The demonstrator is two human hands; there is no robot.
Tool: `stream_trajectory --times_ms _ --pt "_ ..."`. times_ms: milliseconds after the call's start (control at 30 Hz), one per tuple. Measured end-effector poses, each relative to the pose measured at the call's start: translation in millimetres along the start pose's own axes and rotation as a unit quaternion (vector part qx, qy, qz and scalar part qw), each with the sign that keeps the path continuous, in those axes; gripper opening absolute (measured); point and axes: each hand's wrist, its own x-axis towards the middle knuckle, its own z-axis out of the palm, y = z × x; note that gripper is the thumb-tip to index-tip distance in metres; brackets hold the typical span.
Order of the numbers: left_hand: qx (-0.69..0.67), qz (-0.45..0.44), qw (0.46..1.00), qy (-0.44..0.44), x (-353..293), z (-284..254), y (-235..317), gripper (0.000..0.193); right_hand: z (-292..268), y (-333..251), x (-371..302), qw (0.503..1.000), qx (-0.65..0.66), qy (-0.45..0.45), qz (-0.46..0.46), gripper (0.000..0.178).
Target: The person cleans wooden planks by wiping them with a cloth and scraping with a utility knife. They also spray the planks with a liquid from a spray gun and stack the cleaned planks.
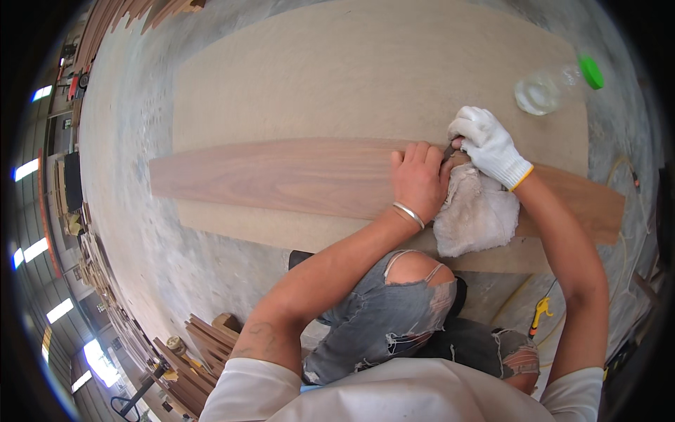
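Note:
A long brown wooden plank [281, 176] lies across a tan sheet [365, 70] on the floor. My bare left hand [420, 181], with a silver bracelet at its wrist, rests on the plank with its fingers curled and closed. Close beside it, my right hand [489, 144] in a white knit glove pinches a small dark piece [448, 152], its kind too small to tell. That piece reaches to my left thumb; whether the left fingers also grip it is hidden. Below both hands a crumpled whitish cloth [478, 218] drapes over the plank's near edge.
A clear plastic bottle [541, 93] with a green cap stands at the far right. On the floor near my right knee lies a yellow-and-black tool [540, 316]. Stacked wood strips [204, 352] are at lower left, and a thin cable [622, 165] runs along the right.

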Motion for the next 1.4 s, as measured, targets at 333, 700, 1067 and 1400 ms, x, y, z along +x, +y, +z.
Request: stream_trajectory --times_ms 333,700,1067,1400 --pt "0.016 -0.159 0.987 0.025 -4.2 -57.7 -72.4 0.016 42.5 -39.9 97.8 0.994 0.055 -0.086 -0.036 0.011" --pt "0.115 -0.321 0.94 -0.003 4.8 -119.1 -124.7 0.025 92.9 -88.9 207.6 0.965 0.011 -0.2 -0.167 0.009" --pt "0.118 -0.242 0.957 -0.111 21.0 -92.9 -92.3 0.023 61.2 -54.3 169.3 0.961 -0.052 -0.202 -0.179 0.009" --pt "0.155 -0.321 0.931 -0.082 8.6 -138.1 -130.3 0.024 108.2 -96.1 211.2 0.963 -0.041 -0.133 -0.23 0.007"
